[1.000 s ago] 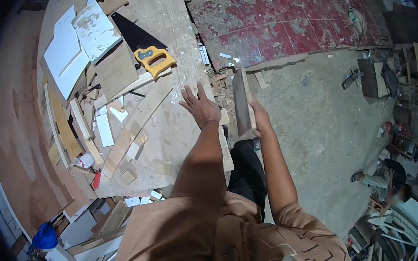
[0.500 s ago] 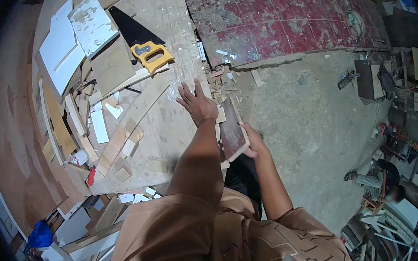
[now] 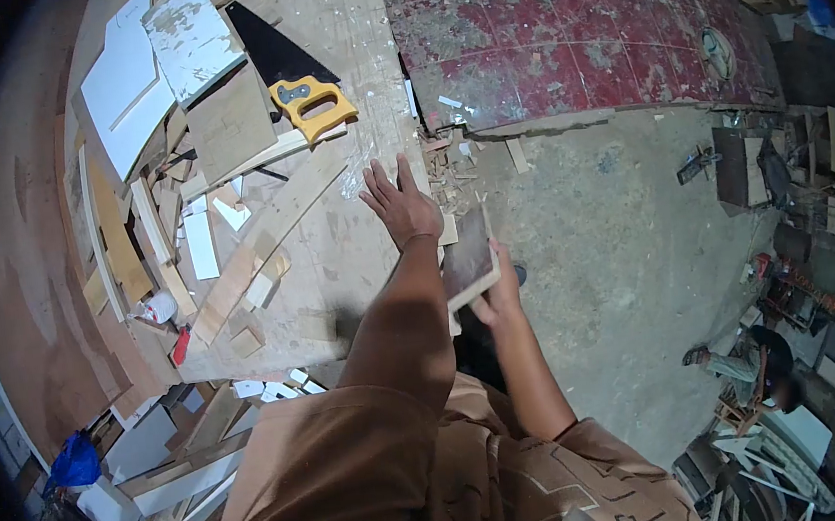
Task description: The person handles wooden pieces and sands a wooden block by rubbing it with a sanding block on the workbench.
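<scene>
My left hand [image 3: 400, 207] lies palm down with spread fingers near the right edge of the wooden workbench [image 3: 334, 228]. In my right hand [image 3: 503, 287] is a short flat wooden board [image 3: 467, 256] with a dark brown face and pale edges, gripped along its right side and held tilted beside the bench edge. A small pale wood piece [image 3: 448, 230] shows between my left wrist and the board. Beyond my left fingers lies a handsaw [image 3: 318, 109] with a yellow handle and black blade.
Wood strips, offcuts and white panels [image 3: 124, 88] cover the bench's left side. More scrap boards [image 3: 193, 483] are piled below it. A red tiled floor [image 3: 557, 36] lies ahead, concrete floor [image 3: 597, 243] to the right. Another person [image 3: 750, 369] sits at the far right.
The board in my right hand has tilted, so its dark face now looks shorter. My left hand stays flat on the bench. The whole view has shifted slightly.
</scene>
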`<action>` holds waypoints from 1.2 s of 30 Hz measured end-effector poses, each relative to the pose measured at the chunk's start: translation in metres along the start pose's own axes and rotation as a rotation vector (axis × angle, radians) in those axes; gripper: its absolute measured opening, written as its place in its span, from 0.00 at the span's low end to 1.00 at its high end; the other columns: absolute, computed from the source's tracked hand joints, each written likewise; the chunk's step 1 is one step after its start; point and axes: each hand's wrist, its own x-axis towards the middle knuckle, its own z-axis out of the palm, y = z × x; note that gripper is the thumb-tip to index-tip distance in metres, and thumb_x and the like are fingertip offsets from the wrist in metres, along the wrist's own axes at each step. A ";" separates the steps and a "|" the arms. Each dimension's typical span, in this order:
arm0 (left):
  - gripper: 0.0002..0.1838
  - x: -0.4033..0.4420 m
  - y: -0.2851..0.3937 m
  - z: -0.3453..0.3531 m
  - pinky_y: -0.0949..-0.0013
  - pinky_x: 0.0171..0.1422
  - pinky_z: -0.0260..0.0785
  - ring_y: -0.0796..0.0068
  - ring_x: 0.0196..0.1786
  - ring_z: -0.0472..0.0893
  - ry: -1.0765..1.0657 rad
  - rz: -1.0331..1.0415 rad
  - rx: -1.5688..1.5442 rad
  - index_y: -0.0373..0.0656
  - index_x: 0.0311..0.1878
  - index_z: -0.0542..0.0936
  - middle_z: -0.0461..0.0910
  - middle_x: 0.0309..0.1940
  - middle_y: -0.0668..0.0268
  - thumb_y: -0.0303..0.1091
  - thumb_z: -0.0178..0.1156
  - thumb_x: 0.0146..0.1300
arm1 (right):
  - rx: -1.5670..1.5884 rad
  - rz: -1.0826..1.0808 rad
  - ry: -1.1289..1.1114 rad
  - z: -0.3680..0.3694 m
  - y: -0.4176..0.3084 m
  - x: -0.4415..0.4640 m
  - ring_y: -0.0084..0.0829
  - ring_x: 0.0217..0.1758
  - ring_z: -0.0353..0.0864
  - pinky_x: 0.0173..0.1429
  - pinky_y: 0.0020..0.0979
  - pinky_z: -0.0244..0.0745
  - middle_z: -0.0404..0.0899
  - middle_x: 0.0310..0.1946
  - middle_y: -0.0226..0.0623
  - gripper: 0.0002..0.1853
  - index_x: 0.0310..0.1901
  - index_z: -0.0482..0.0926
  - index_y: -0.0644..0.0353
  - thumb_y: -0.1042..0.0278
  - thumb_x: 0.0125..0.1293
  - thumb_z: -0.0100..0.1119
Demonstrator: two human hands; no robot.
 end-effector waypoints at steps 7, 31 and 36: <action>0.37 0.000 0.000 0.000 0.40 0.82 0.27 0.47 0.82 0.39 -0.061 -0.014 0.076 0.54 0.77 0.59 0.43 0.79 0.49 0.33 0.55 0.63 | 0.164 -0.081 0.029 0.018 0.008 -0.035 0.43 0.54 0.80 0.58 0.48 0.77 0.78 0.54 0.43 0.28 0.60 0.72 0.60 0.43 0.74 0.44; 0.40 0.001 0.001 -0.004 0.40 0.82 0.25 0.46 0.82 0.38 -0.074 0.012 0.116 0.55 0.80 0.53 0.41 0.80 0.49 0.33 0.53 0.63 | 0.341 -0.047 -0.118 -0.011 0.026 -0.012 0.50 0.50 0.82 0.56 0.51 0.78 0.80 0.52 0.50 0.32 0.61 0.71 0.62 0.40 0.73 0.40; 0.40 0.001 0.001 -0.002 0.39 0.81 0.26 0.45 0.82 0.39 -0.046 0.025 0.121 0.55 0.79 0.53 0.41 0.80 0.49 0.33 0.53 0.63 | 0.273 -0.044 -0.084 -0.003 0.018 0.000 0.46 0.55 0.80 0.59 0.52 0.76 0.79 0.53 0.44 0.29 0.61 0.72 0.58 0.41 0.74 0.42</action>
